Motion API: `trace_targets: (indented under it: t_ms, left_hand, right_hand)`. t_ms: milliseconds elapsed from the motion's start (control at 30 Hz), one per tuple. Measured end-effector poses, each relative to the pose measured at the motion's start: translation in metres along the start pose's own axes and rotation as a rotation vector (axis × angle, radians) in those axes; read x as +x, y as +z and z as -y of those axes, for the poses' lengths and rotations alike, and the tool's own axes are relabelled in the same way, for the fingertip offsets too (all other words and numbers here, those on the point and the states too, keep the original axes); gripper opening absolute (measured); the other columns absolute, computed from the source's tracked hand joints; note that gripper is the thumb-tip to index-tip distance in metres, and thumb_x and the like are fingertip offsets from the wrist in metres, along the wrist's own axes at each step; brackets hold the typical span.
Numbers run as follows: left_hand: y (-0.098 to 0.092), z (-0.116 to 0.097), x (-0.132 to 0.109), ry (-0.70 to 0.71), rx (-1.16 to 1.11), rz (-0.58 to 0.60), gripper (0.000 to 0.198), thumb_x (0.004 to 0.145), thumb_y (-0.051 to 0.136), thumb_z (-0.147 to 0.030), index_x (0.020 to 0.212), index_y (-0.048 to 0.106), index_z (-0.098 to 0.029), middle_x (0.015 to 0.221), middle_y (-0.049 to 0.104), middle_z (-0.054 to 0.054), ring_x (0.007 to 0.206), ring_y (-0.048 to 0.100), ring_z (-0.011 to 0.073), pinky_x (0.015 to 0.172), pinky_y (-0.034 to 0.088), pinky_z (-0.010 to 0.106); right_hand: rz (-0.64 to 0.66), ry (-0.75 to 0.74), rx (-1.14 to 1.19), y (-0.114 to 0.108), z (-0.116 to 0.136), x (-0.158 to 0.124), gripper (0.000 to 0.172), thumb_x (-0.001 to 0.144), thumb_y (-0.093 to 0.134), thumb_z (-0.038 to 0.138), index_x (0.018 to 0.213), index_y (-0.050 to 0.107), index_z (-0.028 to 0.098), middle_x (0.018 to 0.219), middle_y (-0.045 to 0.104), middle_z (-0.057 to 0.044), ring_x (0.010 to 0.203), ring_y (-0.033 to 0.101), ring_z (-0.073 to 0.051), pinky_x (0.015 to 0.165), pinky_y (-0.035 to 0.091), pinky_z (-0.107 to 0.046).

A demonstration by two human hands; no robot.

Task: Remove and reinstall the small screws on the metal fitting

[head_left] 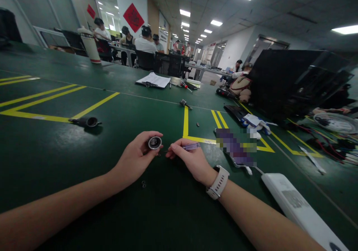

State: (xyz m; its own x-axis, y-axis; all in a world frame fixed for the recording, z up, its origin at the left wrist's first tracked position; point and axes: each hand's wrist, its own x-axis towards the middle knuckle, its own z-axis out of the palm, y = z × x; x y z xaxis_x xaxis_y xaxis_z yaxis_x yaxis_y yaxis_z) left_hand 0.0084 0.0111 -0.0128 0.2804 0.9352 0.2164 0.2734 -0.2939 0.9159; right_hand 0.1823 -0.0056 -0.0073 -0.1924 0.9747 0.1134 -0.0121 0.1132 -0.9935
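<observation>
My left hand is closed around a round metal cup-shaped part, its open end facing me. Close to it on the right, my right hand grips a small screwdriver with a clear purple handle, its thin shaft pointing at the cup. A gap separates the shaft from the part. Several small metal rings lie on the green table below my left hand. A dark funnel-like part rests to the left, and a small metal fitting stands farther back.
To the right lie a phone, a white power strip and loose cables. A large black case stands behind them. At the back are a clipboard with paper, a red screwdriver and a tumbler. People sit beyond.
</observation>
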Motion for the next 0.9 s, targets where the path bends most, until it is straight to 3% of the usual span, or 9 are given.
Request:
trace_targets:
  t_ms: [267,500,700,900]
  left_hand:
    - [0.000,-0.016,-0.002,-0.132,-0.086,-0.026,0.036,0.070,0.059,-0.018,0.106,0.055,-0.021,0.102,0.066,0.004,0.097,0.063,0.0232,0.088,0.051,0.041]
    - [-0.001,-0.016,0.002,-0.258,-0.303,-0.153,0.035,0.074,0.057,-0.017,0.108,0.058,-0.018,0.102,0.068,0.005,0.103,0.061,0.0220,0.099,0.042,0.042]
    - [-0.001,-0.019,0.002,-0.329,-0.403,-0.169,0.034,0.072,0.056,-0.012,0.105,0.061,-0.017,0.101,0.069,0.005,0.103,0.061,0.0211,0.100,0.041,0.039]
    - [-0.001,-0.021,0.001,-0.323,-0.397,-0.138,0.034,0.070,0.057,-0.014,0.103,0.063,-0.018,0.101,0.070,0.004,0.104,0.061,0.0218,0.097,0.044,0.038]
  right_hand:
    - [-0.043,-0.004,-0.001,-0.002,-0.003,-0.001,0.017,0.080,0.057,0.031,0.071,0.061,0.016,0.064,0.063,-0.001,0.063,0.061,-0.013,0.063,0.047,-0.028]
    - [-0.080,0.024,0.059,-0.003,-0.005,-0.001,0.018,0.079,0.057,0.030,0.068,0.061,0.016,0.060,0.062,0.000,0.060,0.060,-0.013,0.061,0.047,-0.027]
    - [-0.013,0.005,-0.110,-0.002,-0.005,-0.002,0.018,0.082,0.055,0.032,0.074,0.061,0.017,0.068,0.065,-0.001,0.067,0.062,-0.013,0.064,0.048,-0.028]
    - [-0.063,0.022,-0.331,0.000,0.003,-0.002,0.019,0.081,0.052,0.026,0.066,0.061,0.018,0.061,0.063,0.000,0.058,0.059,-0.013,0.055,0.044,-0.026]
